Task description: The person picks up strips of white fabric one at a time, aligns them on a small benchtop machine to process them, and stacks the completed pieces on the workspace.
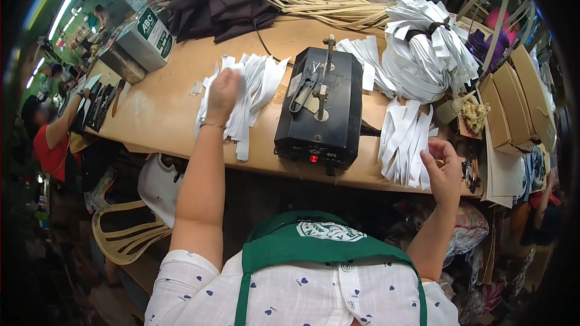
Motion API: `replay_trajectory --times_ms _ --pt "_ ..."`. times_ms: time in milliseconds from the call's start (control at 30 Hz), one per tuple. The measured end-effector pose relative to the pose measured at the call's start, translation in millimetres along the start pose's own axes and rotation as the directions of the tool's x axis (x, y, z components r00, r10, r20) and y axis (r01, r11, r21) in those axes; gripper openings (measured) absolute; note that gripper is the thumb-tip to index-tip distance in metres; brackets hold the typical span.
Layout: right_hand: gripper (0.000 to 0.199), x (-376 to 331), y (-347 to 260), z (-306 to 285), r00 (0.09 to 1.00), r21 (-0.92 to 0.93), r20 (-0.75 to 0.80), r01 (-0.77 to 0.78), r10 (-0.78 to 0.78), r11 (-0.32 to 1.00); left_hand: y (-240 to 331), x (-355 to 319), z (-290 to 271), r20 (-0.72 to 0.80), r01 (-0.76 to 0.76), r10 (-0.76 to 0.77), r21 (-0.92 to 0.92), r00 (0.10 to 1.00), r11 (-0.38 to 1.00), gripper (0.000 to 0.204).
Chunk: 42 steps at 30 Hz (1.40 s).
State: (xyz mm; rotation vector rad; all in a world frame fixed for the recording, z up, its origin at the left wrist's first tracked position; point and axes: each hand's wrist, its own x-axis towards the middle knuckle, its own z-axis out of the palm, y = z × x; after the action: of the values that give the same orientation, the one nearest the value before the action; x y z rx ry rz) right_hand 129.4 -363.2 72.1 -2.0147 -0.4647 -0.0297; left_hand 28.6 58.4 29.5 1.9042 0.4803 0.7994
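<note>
My left hand is over a fanned pile of white fabric strips on the left side of the table. Its fingers are smeared and partly hidden, so I cannot tell whether it holds a strip. At the right, my right hand hovers by the near edge of a smaller pile of white strips, thumb and fingers curved but apart, nothing visible between them. Between the two piles stands a black box-shaped machine with metal posts on top and a lit red switch. Dark-handled snips lie on top of it.
Behind the machine lie a tied bundle of white strips, dark cloth and pale flat strips. A metal can stands at far left, cardboard pieces at right. A plastic chair is below the table; other people work nearby.
</note>
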Motion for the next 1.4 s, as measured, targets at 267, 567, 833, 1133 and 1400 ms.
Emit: replay_trajectory --times_ms 267,567,833,1133,1400 --pt "0.021 -14 -87 55 0.453 0.456 0.784 0.043 -0.425 0.889 137 -126 -27 0.165 0.04 0.076 -0.602 0.983 0.797 0.017" --pt "0.043 -32 -111 81 0.61 0.751 0.656 -0.467 -0.444 0.467 157 -158 38 0.698 -0.232 0.377 -0.298 0.609 0.926 0.013" --pt "0.044 -22 -98 75 0.66 0.061 0.388 0.678 -0.644 0.732 159 -140 31 0.596 0.094 0.097 -0.281 0.797 0.955 0.027" --pt "0.029 -21 -92 53 0.66 0.52 0.645 -0.009 -0.385 0.854 171 -133 46 0.588 -0.333 0.256 0.025 0.767 0.943 0.012" --pt "0.011 -4 -79 65 0.716 0.594 0.66 -0.314 -0.227 0.741 174 -131 48 0.437 -0.401 0.343 0.045 0.832 0.915 0.02"
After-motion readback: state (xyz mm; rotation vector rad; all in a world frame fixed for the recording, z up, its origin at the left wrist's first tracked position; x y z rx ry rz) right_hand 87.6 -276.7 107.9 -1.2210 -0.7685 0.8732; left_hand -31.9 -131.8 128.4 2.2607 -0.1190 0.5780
